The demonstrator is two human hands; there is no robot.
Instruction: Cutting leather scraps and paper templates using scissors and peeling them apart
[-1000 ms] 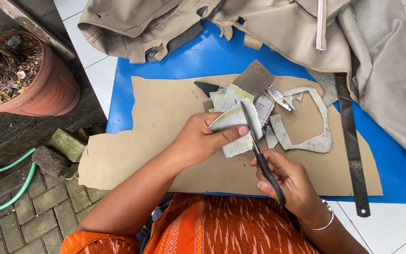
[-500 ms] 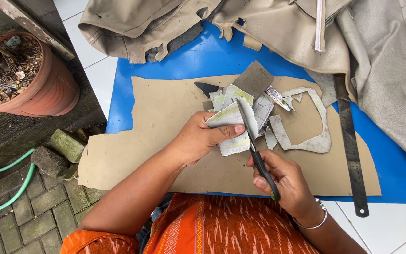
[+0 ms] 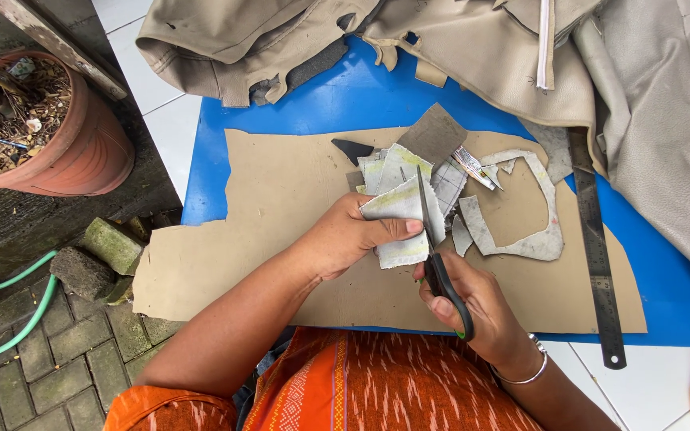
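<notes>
- Left hand (image 3: pixel 345 235) pinching a grey fabric piece (image 3: pixel 397 227), thumb pressed flat on top, the other fingers curled underneath and hidden.
- Piece held just above the tan cardboard sheet (image 3: pixel 281 191) on the blue table (image 3: pixel 337 104), touching the pile of grey offcuts (image 3: pixel 409 164) behind it.
- Right hand (image 3: pixel 473 307) closed around the black handles of the scissors (image 3: pixel 431 239), fingers wrapped tight through the loops; blades nearly together, tip pointing away from the body and running along the right edge of the piece.
- Likely a trimming cut along that edge. Best done with long, steady closes rather than short snips, to keep the edge smooth.
- Keep the fabric taut between thumb and fingers; slack cloth folds between the blades instead of shearing.
- Keep the left thumb well to the side of the blade line, as it sits close to the cut here.
- Turn the piece, not the scissors, for any curve.
- Metal ruler (image 3: pixel 596 247) lying to the right, partly under the beige cover (image 3: pixel 656 96), near a cut-out grey frame (image 3: pixel 533 231).
- Terracotta pot (image 3: pixel 65 144) and green hose (image 3: pixel 9 311) off to the left on the ground, well apart from the work.
</notes>
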